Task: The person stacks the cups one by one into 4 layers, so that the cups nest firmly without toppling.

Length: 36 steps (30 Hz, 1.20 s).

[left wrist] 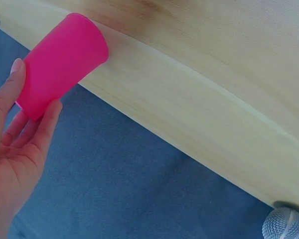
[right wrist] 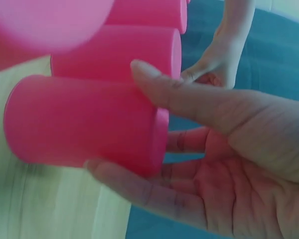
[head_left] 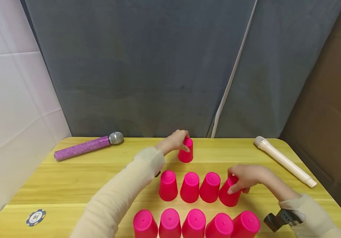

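Note:
At the far side of the table, my left hand [head_left: 174, 141] grips an upside-down pink cup [head_left: 185, 156] near its closed end. In the left wrist view, the thumb and fingers lie on opposite sides of that cup [left wrist: 65, 59]. Nearer and to the right, my right hand [head_left: 249, 177] holds another pink cup [head_left: 229, 195], slightly tilted, at the right end of the middle row. The right wrist view shows thumb and fingers around this cup [right wrist: 79, 122]. Left of it stand three upside-down cups, the closest one [head_left: 210, 187] right beside it.
A front row of several upside-down pink cups [head_left: 170, 224] runs along the bottom edge of the head view. A purple microphone [head_left: 84, 147] lies at the back left, a white microphone [head_left: 283, 161] at the right. A poker chip [head_left: 36, 217] lies front left. Grey cloth [head_left: 140, 72] hangs behind.

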Each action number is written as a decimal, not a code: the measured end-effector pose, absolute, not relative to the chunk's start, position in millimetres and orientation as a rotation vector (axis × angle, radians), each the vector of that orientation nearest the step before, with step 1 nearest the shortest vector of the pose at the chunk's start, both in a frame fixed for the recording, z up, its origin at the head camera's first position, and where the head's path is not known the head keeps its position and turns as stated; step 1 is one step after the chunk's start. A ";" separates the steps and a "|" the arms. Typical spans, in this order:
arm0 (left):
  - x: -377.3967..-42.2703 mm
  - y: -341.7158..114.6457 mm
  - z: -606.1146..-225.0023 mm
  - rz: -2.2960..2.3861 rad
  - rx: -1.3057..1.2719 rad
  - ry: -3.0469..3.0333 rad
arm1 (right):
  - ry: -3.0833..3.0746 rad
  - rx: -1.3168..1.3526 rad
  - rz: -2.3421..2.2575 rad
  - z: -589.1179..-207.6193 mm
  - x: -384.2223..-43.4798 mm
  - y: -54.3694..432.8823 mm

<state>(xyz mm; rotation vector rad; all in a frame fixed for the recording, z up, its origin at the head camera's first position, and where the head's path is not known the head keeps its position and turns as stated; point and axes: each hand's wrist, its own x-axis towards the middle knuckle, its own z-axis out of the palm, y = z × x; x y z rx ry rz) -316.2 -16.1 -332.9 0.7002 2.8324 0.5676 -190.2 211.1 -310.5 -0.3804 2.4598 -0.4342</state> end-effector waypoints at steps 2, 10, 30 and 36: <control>-316.3 -17.0 -333.3 0.584 0.696 2.829 | 2.446 -0.395 -0.501 -314.4 -191.5 215.0; -317.7 -19.2 -336.4 0.617 0.707 2.823 | 2.384 -0.760 -0.742 -346.5 -198.4 241.0; -317.2 -19.9 -334.2 0.635 0.662 2.811 | 2.688 -0.686 -0.680 -334.5 -292.8 205.8; -317.3 -18.7 -336.8 0.606 0.682 2.829 | 2.728 -0.722 -0.631 -340.3 -306.8 186.6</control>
